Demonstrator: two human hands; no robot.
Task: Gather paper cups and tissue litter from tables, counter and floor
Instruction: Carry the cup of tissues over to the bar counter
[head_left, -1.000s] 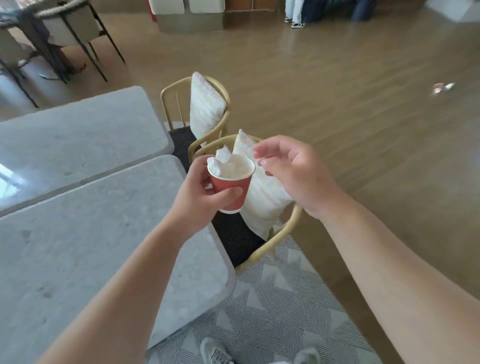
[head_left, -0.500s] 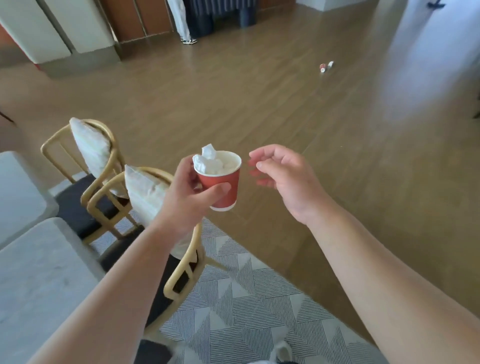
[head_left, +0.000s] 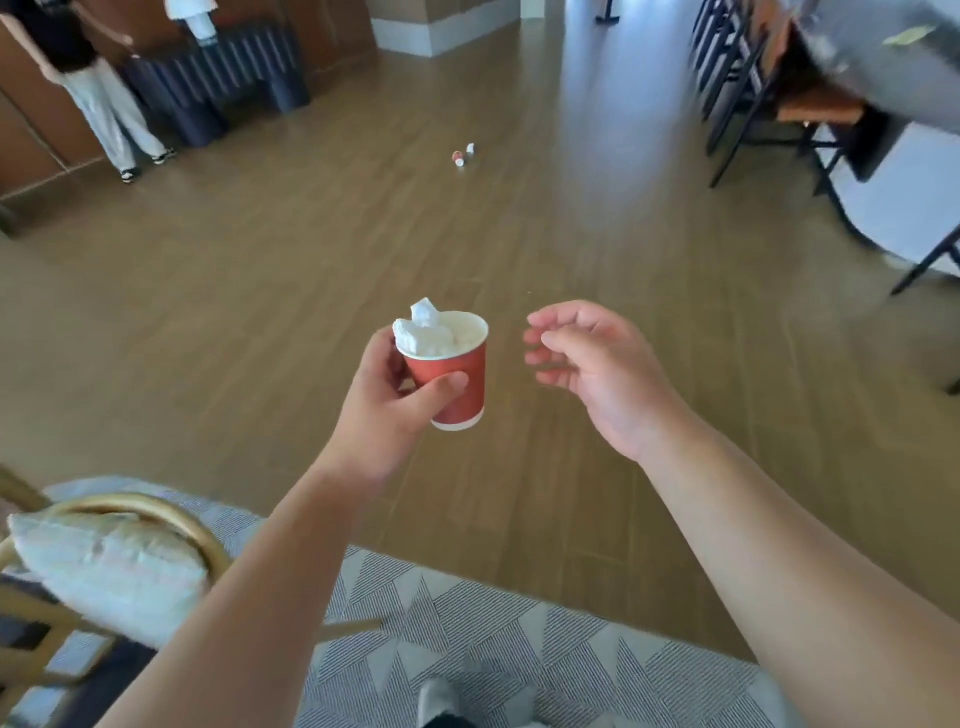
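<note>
My left hand (head_left: 395, 405) grips a red paper cup (head_left: 457, 382) at chest height, thumb across its front. White crumpled tissue (head_left: 428, 332) fills the cup and pokes above the rim. My right hand (head_left: 597, 369) hovers just right of the cup, fingers loosely curled, holding nothing. Far ahead on the wooden floor lies a small red cup (head_left: 458, 157) on its side with a white scrap of tissue (head_left: 470, 149) beside it.
A wooden chair with a white cushion (head_left: 104, 566) stands at lower left on a patterned rug (head_left: 493, 649). Dark chairs and a table (head_left: 810, 93) line the right side. A person (head_left: 98, 104) stands at the back left by a dark bench (head_left: 228, 78).
The view has swung right, away from the grey tables and toward the open floor. The floor litter now lies straight ahead. My right hand has drawn away from the cup rim.
</note>
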